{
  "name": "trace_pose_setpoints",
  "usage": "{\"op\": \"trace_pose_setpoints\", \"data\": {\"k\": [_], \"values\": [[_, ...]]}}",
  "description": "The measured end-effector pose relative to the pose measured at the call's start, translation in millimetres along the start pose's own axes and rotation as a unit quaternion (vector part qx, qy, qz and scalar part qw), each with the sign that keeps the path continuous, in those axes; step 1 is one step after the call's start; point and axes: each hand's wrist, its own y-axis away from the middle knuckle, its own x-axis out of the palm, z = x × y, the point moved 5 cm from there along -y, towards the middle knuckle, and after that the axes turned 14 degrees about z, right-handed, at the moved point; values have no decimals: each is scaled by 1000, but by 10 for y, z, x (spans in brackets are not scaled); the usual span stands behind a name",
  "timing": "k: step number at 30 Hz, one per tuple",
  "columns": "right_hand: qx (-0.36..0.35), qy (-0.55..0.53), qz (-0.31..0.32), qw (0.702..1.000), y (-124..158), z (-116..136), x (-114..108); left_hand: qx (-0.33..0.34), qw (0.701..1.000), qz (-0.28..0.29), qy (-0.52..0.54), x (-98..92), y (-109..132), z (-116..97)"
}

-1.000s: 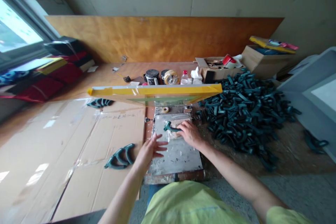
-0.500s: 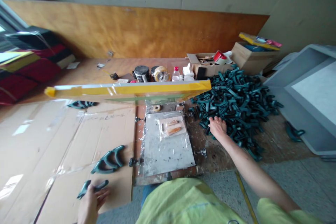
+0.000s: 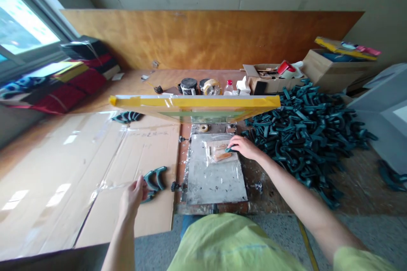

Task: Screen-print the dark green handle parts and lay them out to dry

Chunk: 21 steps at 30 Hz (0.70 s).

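My left hand [image 3: 133, 194] is at the left, over the cardboard, its fingers closed at the near end of a short row of dark green curved plastic handles [image 3: 161, 177]. It appears to pinch one of them, though the fingers hide much of it. My right hand [image 3: 244, 146] pinches a small dark green piece, likely the same kind of handle, mostly hidden by the fingers. That piece sits just above the right side of a clear-covered holder with orange-brown inserts [image 3: 223, 156], fixed on a grey metal plate [image 3: 216, 186].
A yellow-taped frame [image 3: 197, 101] stands raised behind the plate. A large heap of green handles [image 3: 305, 127] lies to the right, beside a grey bin [image 3: 375, 123]. Jars [image 3: 189, 86], a red-capped bottle [image 3: 229, 87] and cardboard boxes line the back. More handles [image 3: 127, 117] lie far left.
My right hand has moved left from the heap to the holder, now with a green piece. My left hand has carried its handle forward to the row. The view has turned left.
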Motion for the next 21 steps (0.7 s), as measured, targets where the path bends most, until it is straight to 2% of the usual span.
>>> {"op": "trace_pose_setpoints", "data": {"k": [3, 5, 6, 8, 10, 12, 15, 17, 18, 19, 21], "values": [[-36, -14, 116, 992, -549, 207, 231, 40, 997, 33, 63, 195, -59, -550], [-16, -3, 155, 988, -785, 234, 368, 77, 992, 49, 90, 283, -44, -910], [-4, 6, 155, 988, -856, 229, 419, 96, 989, 53, 103, 306, -23, -1079], [19, 27, 117, 993, -910, 204, 485, 135, 980, 51, 137, 314, 35, -1407], [39, 48, 49, 997, -863, 181, 514, 186, 964, 42, 183, 289, 106, -1755], [52, 64, -18, 996, -746, 166, 519, 250, 936, 42, 243, 265, 182, -2134], [55, 83, -96, 990, -489, 115, 436, 329, 884, 88, 320, 284, 292, -2661], [88, 81, -138, 983, -279, -10, 272, 346, 867, 122, 338, 301, 362, -2853], [121, 74, -159, 977, -167, -102, 152, 342, 868, 131, 336, 298, 396, -2871], [156, 64, -182, 969, -57, -197, 13, 333, 873, 133, 331, 284, 433, -2831], [214, 48, -227, 949, 118, -341, -286, 302, 892, 125, 313, 240, 516, -2592]]}}
